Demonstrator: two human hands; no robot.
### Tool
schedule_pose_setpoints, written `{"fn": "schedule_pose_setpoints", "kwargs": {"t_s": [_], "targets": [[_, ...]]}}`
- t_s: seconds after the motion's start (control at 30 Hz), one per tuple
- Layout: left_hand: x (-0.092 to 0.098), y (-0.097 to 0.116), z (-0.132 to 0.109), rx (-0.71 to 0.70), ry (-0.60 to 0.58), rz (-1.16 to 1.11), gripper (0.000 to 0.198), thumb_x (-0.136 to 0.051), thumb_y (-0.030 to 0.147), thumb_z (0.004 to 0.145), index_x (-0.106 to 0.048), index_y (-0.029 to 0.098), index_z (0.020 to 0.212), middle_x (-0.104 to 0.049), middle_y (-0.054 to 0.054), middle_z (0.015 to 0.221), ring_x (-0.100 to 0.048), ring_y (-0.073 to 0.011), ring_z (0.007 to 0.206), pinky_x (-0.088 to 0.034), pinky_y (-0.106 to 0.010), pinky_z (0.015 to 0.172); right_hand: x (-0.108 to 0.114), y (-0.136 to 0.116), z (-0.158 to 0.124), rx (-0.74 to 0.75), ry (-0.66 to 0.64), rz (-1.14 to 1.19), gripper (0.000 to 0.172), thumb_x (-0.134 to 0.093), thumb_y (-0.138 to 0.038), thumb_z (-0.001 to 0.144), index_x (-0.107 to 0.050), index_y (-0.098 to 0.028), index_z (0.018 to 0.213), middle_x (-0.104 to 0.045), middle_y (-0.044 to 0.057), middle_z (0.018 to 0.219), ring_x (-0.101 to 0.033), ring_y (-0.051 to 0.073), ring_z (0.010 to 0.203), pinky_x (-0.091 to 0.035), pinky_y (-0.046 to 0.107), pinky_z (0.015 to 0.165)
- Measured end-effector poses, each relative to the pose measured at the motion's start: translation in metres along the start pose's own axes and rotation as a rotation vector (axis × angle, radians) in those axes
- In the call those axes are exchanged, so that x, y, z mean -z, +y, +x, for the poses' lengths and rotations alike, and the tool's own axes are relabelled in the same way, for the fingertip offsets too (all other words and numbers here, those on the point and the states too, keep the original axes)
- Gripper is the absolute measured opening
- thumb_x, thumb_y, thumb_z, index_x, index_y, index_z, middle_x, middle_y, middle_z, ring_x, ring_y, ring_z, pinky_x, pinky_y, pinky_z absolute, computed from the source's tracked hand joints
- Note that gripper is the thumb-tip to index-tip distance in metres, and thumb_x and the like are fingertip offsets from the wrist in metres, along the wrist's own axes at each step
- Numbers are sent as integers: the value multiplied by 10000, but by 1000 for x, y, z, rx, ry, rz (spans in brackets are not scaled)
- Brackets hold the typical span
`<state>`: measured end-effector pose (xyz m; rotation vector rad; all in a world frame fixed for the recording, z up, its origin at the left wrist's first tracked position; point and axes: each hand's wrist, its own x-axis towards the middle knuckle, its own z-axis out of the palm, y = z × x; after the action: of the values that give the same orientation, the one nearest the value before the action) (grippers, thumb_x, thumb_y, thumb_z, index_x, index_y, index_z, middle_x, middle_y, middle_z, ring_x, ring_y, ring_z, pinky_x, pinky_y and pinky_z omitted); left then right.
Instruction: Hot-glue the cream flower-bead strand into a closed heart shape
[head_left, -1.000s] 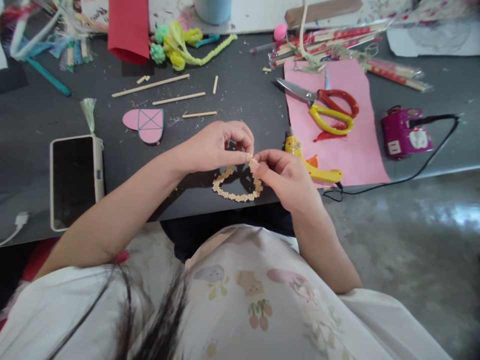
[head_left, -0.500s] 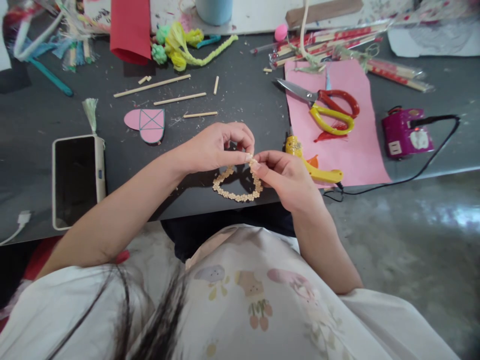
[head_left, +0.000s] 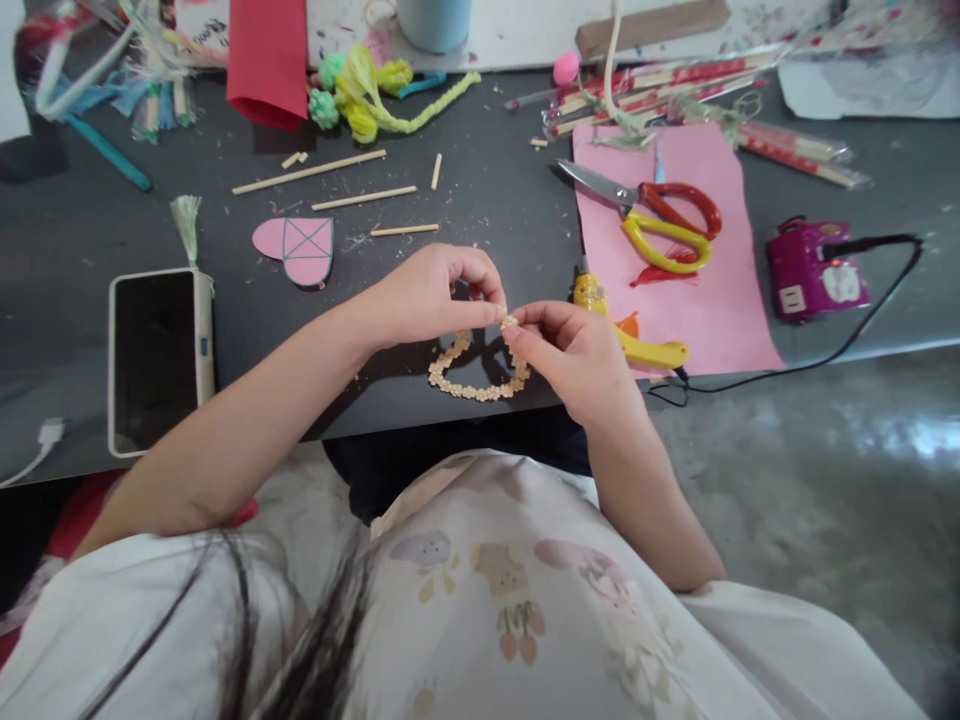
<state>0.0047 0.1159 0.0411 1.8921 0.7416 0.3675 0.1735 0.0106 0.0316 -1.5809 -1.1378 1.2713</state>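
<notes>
A cream-coloured loop of small flower-like pieces, like a bead bracelet (head_left: 480, 392), hangs near the table's front edge. My left hand (head_left: 442, 292) pinches its upper part between thumb and forefinger. Close beside it, my right hand (head_left: 574, 350) grips the same part of the loop from the right, thumb against bent fingers. The two sets of fingertips almost meet and hide the pinched portion. To the right of my right hand lies a yellow hot glue gun (head_left: 652, 350), its nozzle pointing away from me.
Scissors (head_left: 667, 225) lie on pink paper (head_left: 720, 300) at right, near a purple box (head_left: 817, 268) with a cable. Thin wooden sticks (head_left: 364, 198) and a pink heart cutout (head_left: 307, 250) lie beyond my left arm. A phone (head_left: 154, 360) rests at left.
The whole view has shifted slightly, so table items appear a little further right. Both hands keep their pinch on the bracelet, with only a slight shift of the fingertips.
</notes>
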Motion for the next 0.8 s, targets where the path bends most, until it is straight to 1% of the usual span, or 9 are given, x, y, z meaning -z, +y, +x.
{"fn": "schedule_pose_setpoints", "kwargs": {"t_s": [0.2,0.47,0.63,0.8], "targets": [[1,0,-1,3,-9,2,105,-639,272,752,-622,182,699,-654,-5,817,-579,-126,768,-454,-280,758,2,2,1,2,-10,18,254,-734,-432,774,-676,-198,854,-419,-56,629,-362,83,581,-282,251,517],[1,-2,-1,13,7,-11,109,-654,279,755,-628,186,707,-638,-4,787,-570,-128,740,-445,-283,709,0,2,1,3,-6,8,226,-715,-407,796,-672,-191,848,-438,-55,631,-372,80,581,-294,250,526],[-1,-2,-1,36,22,-14,111,-664,282,746,-630,184,709,-643,-11,778,-573,-133,735,-442,-286,693,-1,-2,0,11,39,-53,220,-722,-395,785,-663,-184,807,-441,-58,612,-359,71,554,-287,241,503],[-2,0,-2,48,45,8,112,-676,267,732,-624,175,696,-637,-9,772,-565,-125,720,-439,-278,684,-4,-3,0,-2,72,-61,193,-734,-360,776,-651,-186,780,-396,-73,573,-332,63,524,-267,232,477]]}}
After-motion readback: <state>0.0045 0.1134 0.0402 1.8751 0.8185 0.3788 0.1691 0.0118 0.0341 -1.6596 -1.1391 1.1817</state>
